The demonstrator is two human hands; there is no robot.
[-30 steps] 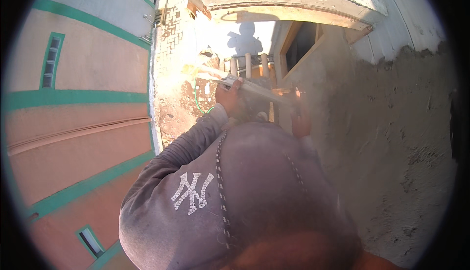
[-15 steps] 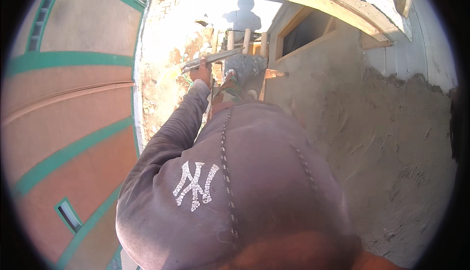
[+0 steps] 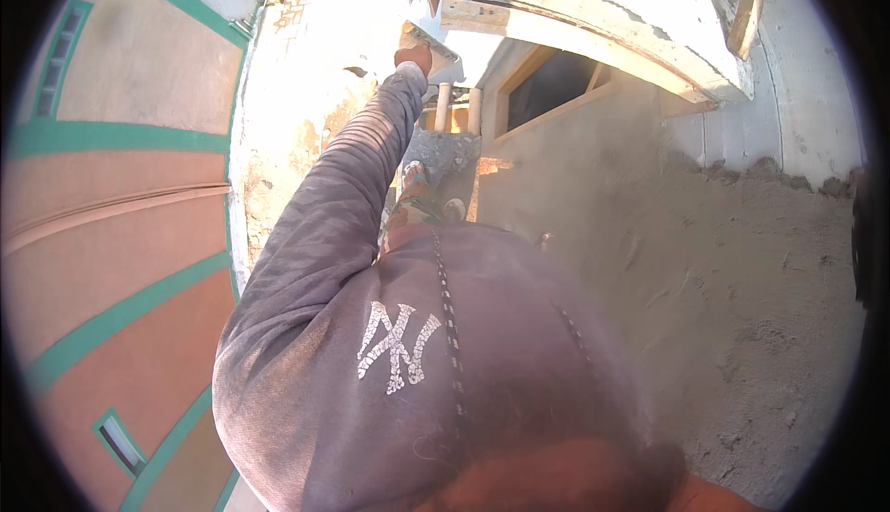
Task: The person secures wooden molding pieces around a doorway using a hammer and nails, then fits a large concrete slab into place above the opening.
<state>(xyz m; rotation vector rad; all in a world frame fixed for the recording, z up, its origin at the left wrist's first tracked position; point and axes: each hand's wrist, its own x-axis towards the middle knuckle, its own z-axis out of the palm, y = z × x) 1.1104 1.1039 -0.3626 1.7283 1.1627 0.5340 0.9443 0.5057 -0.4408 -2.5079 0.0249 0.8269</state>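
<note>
Head view: left hand raised high on long grey sleeve, fingers clamped on pale board overhead, against sunlit wall. Right hand hidden; finger state cannot tell. Grey mortar pile below board, beside rough plastered wall. Window opening above.

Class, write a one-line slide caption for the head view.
Left hand in a grey sleeve lifts a flat tool beside a freshly plastered wall; the right hand is hidden.
</note>
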